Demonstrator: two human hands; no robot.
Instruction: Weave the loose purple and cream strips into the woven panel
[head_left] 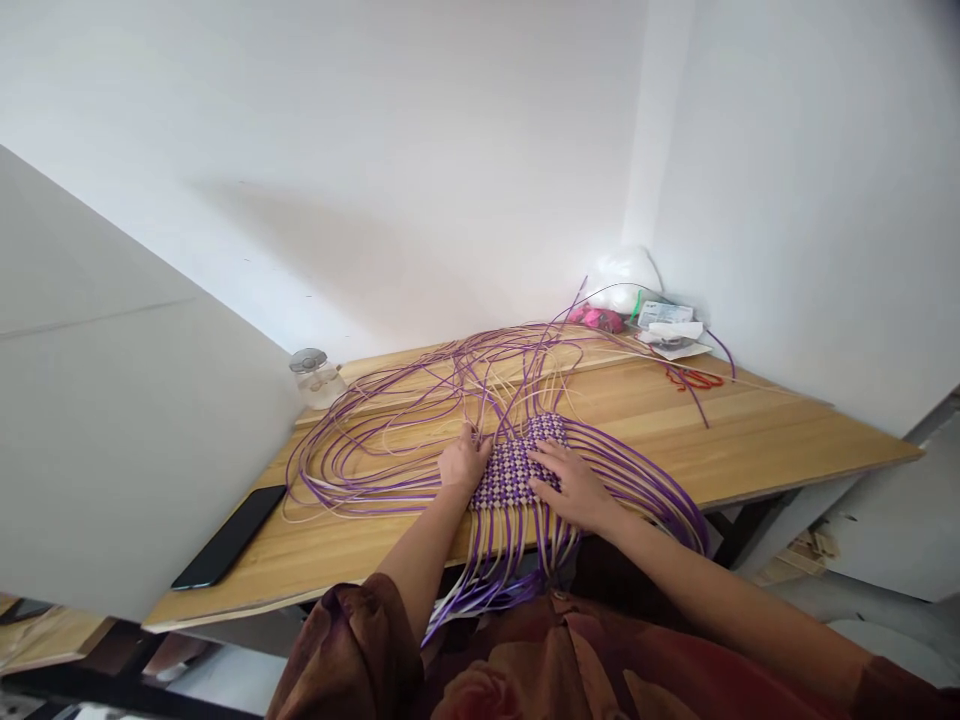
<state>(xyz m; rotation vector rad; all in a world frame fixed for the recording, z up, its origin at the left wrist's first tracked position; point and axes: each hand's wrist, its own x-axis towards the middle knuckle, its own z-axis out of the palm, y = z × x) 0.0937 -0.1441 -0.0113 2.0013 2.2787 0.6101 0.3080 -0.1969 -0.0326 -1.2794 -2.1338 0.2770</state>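
Observation:
A checkered panel woven from purple and cream cords [510,475] lies near the table's front edge, with a narrower woven part at its upper right. My left hand [463,462] is at the panel's left edge, its fingers closed around a thin cord near the upper left corner; the exact grip is partly hidden. Spread over the right side of the weave, my right hand [574,487] presses it with open fingers. Long loose cords [322,460] loop out to the left and back, others bend off to the right, and a bundle of cord ends [487,590] hangs over the front edge.
A lidded clear jar [319,380] stands at the table's back left. Nearer the front left lies a black phone [229,537]. At the back right are a white plastic bag [624,278], a pink bundle [598,318], papers [667,325] and an orange-red cord [694,378]. Walls border the wooden table [780,440].

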